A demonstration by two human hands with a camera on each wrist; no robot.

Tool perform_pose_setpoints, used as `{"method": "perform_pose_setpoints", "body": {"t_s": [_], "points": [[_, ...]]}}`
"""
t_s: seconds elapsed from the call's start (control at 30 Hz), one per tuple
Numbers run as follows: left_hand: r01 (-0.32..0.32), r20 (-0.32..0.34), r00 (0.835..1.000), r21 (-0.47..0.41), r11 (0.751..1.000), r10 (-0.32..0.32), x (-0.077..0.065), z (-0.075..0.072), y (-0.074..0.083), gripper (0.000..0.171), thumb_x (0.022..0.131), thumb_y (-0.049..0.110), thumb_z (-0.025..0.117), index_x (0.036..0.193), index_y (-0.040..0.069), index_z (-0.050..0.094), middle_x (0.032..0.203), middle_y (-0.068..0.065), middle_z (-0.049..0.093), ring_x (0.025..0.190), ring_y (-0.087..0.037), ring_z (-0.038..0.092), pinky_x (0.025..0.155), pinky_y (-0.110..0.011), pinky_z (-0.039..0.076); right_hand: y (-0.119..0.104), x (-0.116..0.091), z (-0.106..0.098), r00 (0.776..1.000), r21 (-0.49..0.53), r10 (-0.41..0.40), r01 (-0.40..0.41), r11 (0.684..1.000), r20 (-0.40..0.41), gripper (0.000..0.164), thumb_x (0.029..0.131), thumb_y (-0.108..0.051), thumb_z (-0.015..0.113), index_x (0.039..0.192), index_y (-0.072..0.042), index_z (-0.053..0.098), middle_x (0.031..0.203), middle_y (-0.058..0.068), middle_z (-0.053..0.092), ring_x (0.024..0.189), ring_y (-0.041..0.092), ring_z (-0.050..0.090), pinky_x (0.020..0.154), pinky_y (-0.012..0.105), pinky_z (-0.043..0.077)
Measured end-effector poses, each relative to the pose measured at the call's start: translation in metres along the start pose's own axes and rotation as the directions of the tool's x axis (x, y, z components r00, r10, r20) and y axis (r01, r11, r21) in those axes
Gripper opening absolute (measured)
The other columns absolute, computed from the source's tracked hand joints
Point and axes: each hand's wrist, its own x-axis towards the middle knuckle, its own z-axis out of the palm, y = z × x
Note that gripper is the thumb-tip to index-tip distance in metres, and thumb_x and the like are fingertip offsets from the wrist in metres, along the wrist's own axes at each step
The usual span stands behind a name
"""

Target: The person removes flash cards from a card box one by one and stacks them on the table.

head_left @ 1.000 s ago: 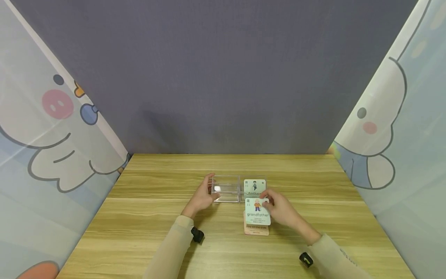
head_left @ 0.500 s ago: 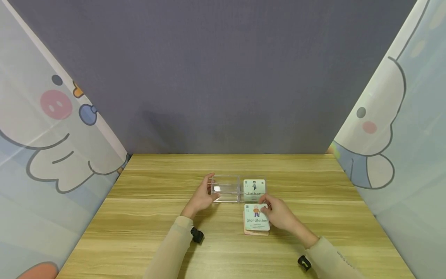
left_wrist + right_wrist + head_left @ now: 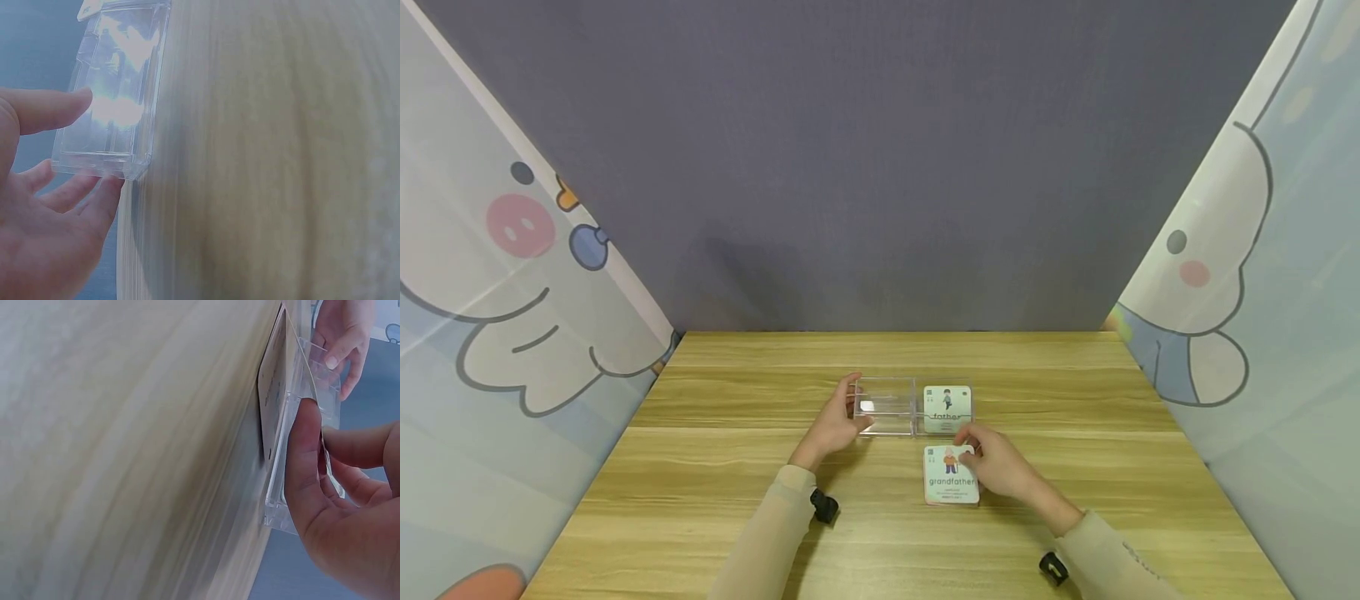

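Observation:
My right hand (image 3: 996, 461) pinches a white flash card (image 3: 950, 487) printed "grandfather" by its upper right corner, thumb on one face and fingers on the other. In the right wrist view it shows edge-on, tilted over a pinkish card (image 3: 273, 394) on the table; from the head it covers nearly all of that card. My left hand (image 3: 835, 429) holds the left end of a clear plastic box (image 3: 886, 435), thumb at its near side and fingertips around its end. A "father" card (image 3: 947, 402) lies in the box's right compartment; the left compartment shows no card.
The box stands on a wood-grain table (image 3: 737, 392), just beyond the pinched card. A dark grey panel (image 3: 880, 167) rises behind the table's far edge. Cartoon-printed curtains (image 3: 1195, 208) flank both sides. A black wrist camera (image 3: 1053, 568) sits below the right cuff.
My right hand has drawn the "grandfather" card toward me, away from the box and over the pinkish card, covering its text. The left hand and the box have stayed in place.

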Motion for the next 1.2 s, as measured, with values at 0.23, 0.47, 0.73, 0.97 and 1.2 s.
{"method": "perform_pose_setpoints", "body": {"t_s": [0.23,0.47,0.73,0.97,1.2], "points": [[-0.004,-0.003,1.000,-0.004,1.000,0.004,0.000,0.000,0.000,0.083,0.094,0.002,0.070,0.160,0.008,0.021,0.148,-0.023,0.041,0.135,-0.046,0.044,0.113,-0.058,0.037,-0.002,0.001,0.005,0.999,-0.092,0.020,-0.023,0.995,-0.033,0.018,0.087,0.005,0.069,0.100,-0.007,0.066,0.086,0.001,0.059,0.074,0.014,0.053,0.061,0.028,0.050],[0.000,-0.005,1.000,-0.003,1.000,0.000,-0.001,0.000,0.001,0.083,0.094,0.003,0.070,0.161,0.008,0.021,0.148,-0.023,0.042,0.136,-0.046,0.043,0.114,-0.058,0.036,-0.002,0.003,0.010,0.997,-0.221,0.012,-0.027,0.975,-0.070,0.017,0.084,0.005,0.074,0.097,-0.006,0.068,0.091,0.002,0.061,0.081,0.014,0.055,0.073,0.036,0.053],[0.006,-0.009,1.000,0.004,1.000,-0.006,-0.001,0.000,0.002,0.083,0.094,0.002,0.070,0.161,0.008,0.021,0.148,-0.023,0.042,0.135,-0.045,0.044,0.115,-0.057,0.036,-0.002,0.004,0.013,0.999,-0.285,0.013,-0.022,0.958,-0.034,0.020,0.086,0.005,0.072,0.106,0.002,0.072,0.112,0.015,0.066,0.101,0.028,0.065,0.088,0.047,0.057],[0.011,-0.009,1.000,0.005,1.000,-0.011,-0.001,0.001,0.002,0.084,0.093,0.002,0.070,0.160,0.008,0.021,0.148,-0.023,0.043,0.135,-0.045,0.044,0.115,-0.056,0.036,-0.003,0.004,0.013,1.000,-0.316,0.016,-0.016,0.949,-0.003,0.023,0.088,0.004,0.070,0.111,0.006,0.073,0.119,0.021,0.065,0.102,0.029,0.064,0.089,0.049,0.057],[0.004,-0.008,1.000,0.001,1.000,-0.004,-0.001,0.000,0.002,0.083,0.093,0.002,0.070,0.161,0.008,0.021,0.148,-0.023,0.042,0.136,-0.045,0.043,0.115,-0.056,0.036,-0.003,0.006,0.014,0.999,-0.328,0.043,-0.040,0.944,0.001,0.016,0.088,0.001,0.072,0.104,0.005,0.072,0.107,0.014,0.065,0.087,0.020,0.062,0.077,0.043,0.058]]}}
